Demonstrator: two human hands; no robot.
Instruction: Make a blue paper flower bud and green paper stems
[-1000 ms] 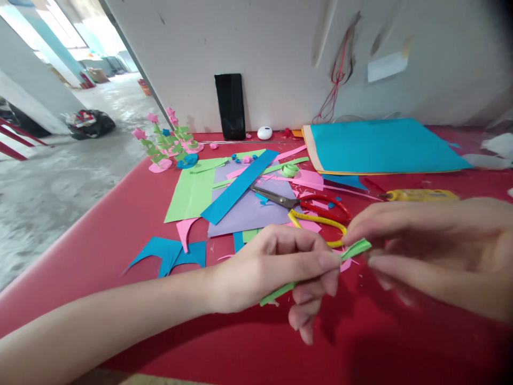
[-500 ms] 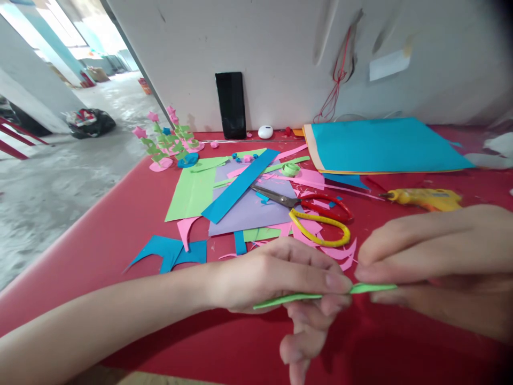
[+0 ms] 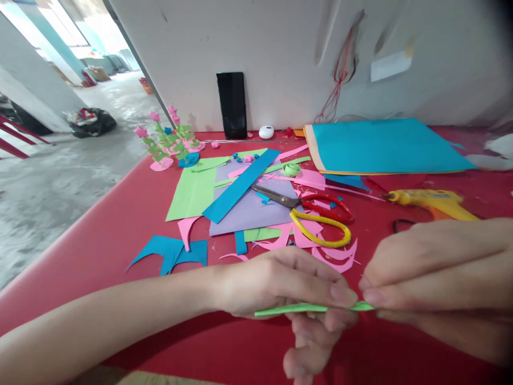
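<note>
A narrow green paper strip (image 3: pixel 294 308) lies nearly level, low in the head view, above the red tabletop (image 3: pixel 168 342). My left hand (image 3: pixel 296 289) pinches it between thumb and fingers, the strip's left end sticking out below the palm. At its right end my right hand (image 3: pixel 433 283) closes thumb and fingertips on the strip, hiding the tip. Just beyond the hands lie scissors (image 3: pixel 284 200) with one red and one yellow handle, blades pointing left. A yellow glue gun (image 3: pixel 428 199) rests behind my right hand.
Behind the hands are pink paper scraps (image 3: pixel 336 255), blue offcuts (image 3: pixel 160 248), a blue strip (image 3: pixel 242 186), purple paper (image 3: pixel 248 219), and a green coil (image 3: pixel 291 169). Farther back stand paper flowers (image 3: pixel 164 141), a phone (image 3: pixel 232 107), a white case (image 3: pixel 266 132) and blue sheets (image 3: pixel 385 144).
My right hand has moved lower and now grips the strip's right end, covering more of it. My left hand has shifted slightly down, still pinching the strip.
</note>
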